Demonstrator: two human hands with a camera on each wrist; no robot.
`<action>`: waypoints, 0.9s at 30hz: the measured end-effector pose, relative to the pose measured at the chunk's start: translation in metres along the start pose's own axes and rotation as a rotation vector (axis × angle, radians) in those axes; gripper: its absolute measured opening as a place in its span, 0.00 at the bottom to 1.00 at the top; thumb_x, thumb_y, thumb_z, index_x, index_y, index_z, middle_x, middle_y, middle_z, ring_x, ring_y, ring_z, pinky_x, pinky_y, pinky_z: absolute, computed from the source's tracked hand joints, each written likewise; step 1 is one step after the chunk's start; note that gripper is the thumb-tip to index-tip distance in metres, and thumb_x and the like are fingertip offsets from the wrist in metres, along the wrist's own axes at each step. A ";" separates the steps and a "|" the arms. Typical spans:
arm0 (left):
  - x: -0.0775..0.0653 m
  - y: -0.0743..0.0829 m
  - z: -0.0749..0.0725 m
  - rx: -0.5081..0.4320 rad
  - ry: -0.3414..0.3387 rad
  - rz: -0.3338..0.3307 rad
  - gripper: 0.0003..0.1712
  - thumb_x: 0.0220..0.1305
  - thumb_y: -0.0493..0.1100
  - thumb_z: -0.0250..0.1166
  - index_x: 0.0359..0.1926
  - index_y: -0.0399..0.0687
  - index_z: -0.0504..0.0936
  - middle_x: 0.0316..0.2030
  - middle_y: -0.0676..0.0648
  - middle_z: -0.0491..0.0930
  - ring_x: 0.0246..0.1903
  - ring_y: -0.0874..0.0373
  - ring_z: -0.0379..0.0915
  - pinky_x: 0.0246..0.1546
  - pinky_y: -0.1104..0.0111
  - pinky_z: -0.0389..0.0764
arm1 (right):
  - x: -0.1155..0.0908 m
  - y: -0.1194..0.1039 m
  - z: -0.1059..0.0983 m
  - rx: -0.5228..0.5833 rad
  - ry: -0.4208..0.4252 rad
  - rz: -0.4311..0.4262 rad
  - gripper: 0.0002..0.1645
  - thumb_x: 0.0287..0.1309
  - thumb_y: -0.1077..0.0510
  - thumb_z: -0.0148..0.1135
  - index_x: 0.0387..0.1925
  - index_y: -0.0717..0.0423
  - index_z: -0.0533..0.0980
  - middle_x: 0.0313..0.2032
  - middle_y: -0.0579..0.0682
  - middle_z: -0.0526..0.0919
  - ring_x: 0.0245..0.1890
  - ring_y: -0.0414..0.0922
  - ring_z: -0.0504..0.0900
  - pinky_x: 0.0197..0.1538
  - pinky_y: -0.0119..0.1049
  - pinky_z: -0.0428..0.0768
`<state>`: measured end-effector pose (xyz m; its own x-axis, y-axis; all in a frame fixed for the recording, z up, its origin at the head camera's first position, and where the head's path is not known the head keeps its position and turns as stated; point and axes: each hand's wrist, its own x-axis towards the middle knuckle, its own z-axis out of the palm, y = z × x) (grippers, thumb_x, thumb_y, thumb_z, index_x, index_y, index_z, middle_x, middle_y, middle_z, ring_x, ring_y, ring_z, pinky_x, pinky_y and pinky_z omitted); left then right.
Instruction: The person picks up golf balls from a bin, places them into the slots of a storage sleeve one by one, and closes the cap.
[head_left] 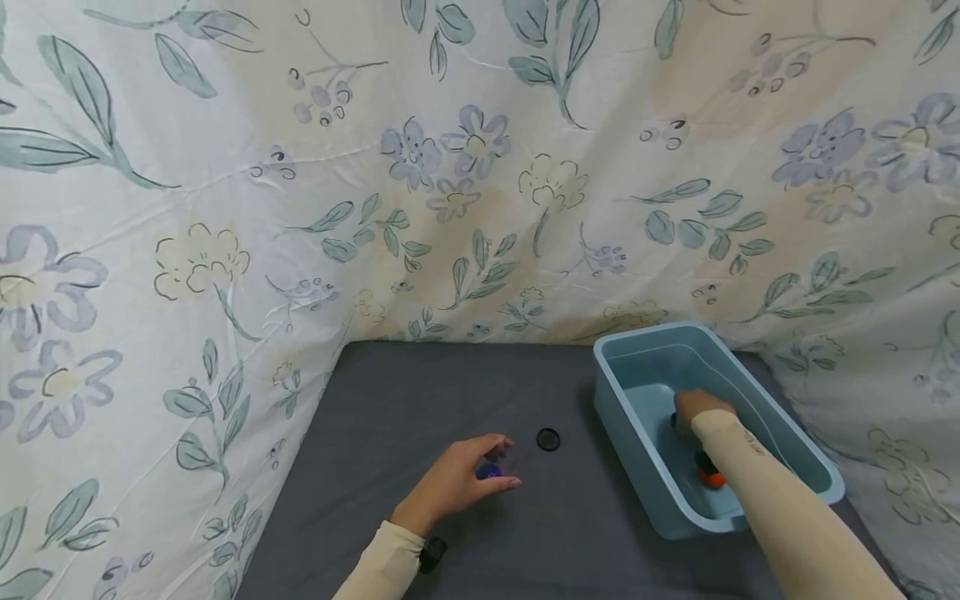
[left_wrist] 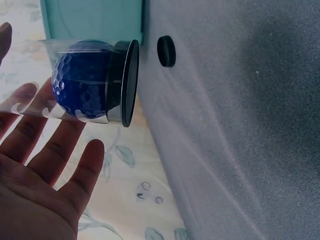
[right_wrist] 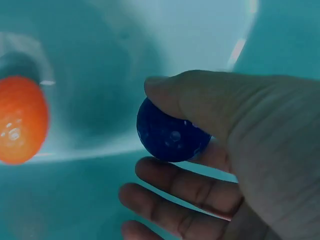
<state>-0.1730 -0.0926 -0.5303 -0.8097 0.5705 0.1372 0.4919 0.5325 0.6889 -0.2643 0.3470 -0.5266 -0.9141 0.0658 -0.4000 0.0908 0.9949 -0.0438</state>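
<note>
My left hand [head_left: 450, 485] holds a clear tube [left_wrist: 40, 60] above the table, thumb and fingers around its sides. Inside sits a dark blue golf ball [left_wrist: 82, 80], up against the black cap [left_wrist: 131, 82] that closes the tube's lower end. Down in the blue-green bin [head_left: 632, 437], my right hand [head_left: 701, 411] pinches another dark blue golf ball [right_wrist: 172, 134] between thumb and index finger; the other fingers are spread below it. An orange golf ball [right_wrist: 22, 120] lies on the bin floor, a short way from the right hand.
A loose round black cap [head_left: 548, 439] lies on the dark grey table [head_left: 442, 387], between the left hand and the bin. The bin stands on the table's right side. Floral fabric [head_left: 480, 275] hangs behind the table and along both sides.
</note>
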 end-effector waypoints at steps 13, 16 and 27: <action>0.000 -0.001 0.004 -0.003 -0.008 0.013 0.29 0.66 0.68 0.66 0.63 0.65 0.77 0.49 0.63 0.83 0.49 0.63 0.83 0.55 0.66 0.83 | -0.025 -0.011 -0.023 0.114 0.120 -0.051 0.20 0.57 0.58 0.72 0.43 0.69 0.77 0.35 0.63 0.84 0.31 0.54 0.83 0.32 0.51 0.82; 0.000 -0.001 0.006 -0.010 -0.006 0.014 0.29 0.66 0.67 0.66 0.62 0.65 0.77 0.49 0.63 0.83 0.49 0.60 0.83 0.55 0.66 0.83 | -0.032 -0.014 -0.029 0.124 0.144 -0.061 0.19 0.58 0.57 0.71 0.42 0.68 0.77 0.35 0.63 0.84 0.32 0.55 0.83 0.32 0.52 0.82; 0.008 0.003 0.010 -0.016 -0.012 0.012 0.28 0.66 0.66 0.67 0.62 0.64 0.77 0.48 0.62 0.83 0.49 0.60 0.83 0.54 0.66 0.83 | -0.057 -0.020 -0.051 0.160 0.254 -0.128 0.24 0.63 0.52 0.71 0.49 0.68 0.76 0.42 0.67 0.84 0.38 0.59 0.84 0.38 0.56 0.83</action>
<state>-0.1750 -0.0804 -0.5341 -0.7999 0.5844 0.1366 0.4959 0.5154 0.6988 -0.2340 0.3273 -0.4559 -0.9896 -0.0223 -0.1420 0.0112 0.9730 -0.2304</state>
